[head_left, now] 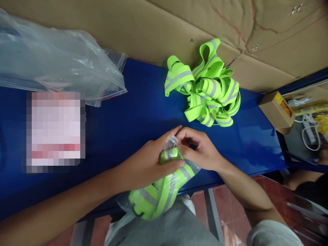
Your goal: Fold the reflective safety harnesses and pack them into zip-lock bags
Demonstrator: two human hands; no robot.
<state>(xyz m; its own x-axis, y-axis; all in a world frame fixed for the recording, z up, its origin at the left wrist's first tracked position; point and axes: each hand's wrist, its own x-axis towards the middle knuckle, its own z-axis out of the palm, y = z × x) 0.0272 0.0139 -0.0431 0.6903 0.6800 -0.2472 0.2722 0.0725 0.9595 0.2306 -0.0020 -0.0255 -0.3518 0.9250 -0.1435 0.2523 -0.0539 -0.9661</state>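
A clear plastic bag [173, 186] with folded neon-green reflective strap inside hangs over the near edge of the blue table. My left hand [156, 160] grips the bag's upper part, its thumb across the front and fingers behind. My right hand [200, 147] pinches the bag near its opening, thumb and fingers curled together. Beyond my hands lies a loose pile of neon-green straps with grey stripes [212, 89], some rolled and some looped, touching neither hand.
Large clear plastic bags [64, 65] lie at the back left, above a blurred-out square object [55, 126]. Brown cardboard [143, 30] stands along the back of the blue table [138, 102]. A small open carton [278, 111] sits at the right end, near a power strip [309, 128].
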